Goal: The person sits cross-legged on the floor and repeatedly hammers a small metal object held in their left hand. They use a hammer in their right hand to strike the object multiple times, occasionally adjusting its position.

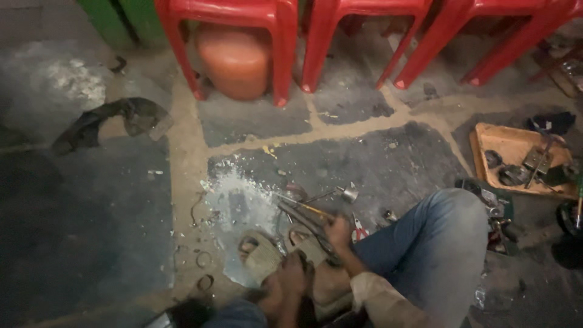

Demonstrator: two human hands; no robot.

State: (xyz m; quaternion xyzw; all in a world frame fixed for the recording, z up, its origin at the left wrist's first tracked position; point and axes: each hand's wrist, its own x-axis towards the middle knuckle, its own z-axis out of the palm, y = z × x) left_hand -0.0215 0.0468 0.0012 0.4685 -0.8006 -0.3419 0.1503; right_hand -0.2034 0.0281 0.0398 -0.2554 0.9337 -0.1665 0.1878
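Note:
My right hand is closed around the handles of a long dark metal tool that points up and left over the floor. A thin yellowish rod lies beside its tip. My left hand sits low beside it, fingers curled against my sandalled foot; what it holds is hidden in the dark. A small shiny metal cup on a rod lies just beyond the tool. Red-handled pliers lie right of my right hand, by my blue-jeaned knee.
Red plastic chairs stand along the far side, with an orange container under one. A wooden tray of metal parts sits at the right. A dark rag lies at the left. Metal rings and white powder lie on the floor.

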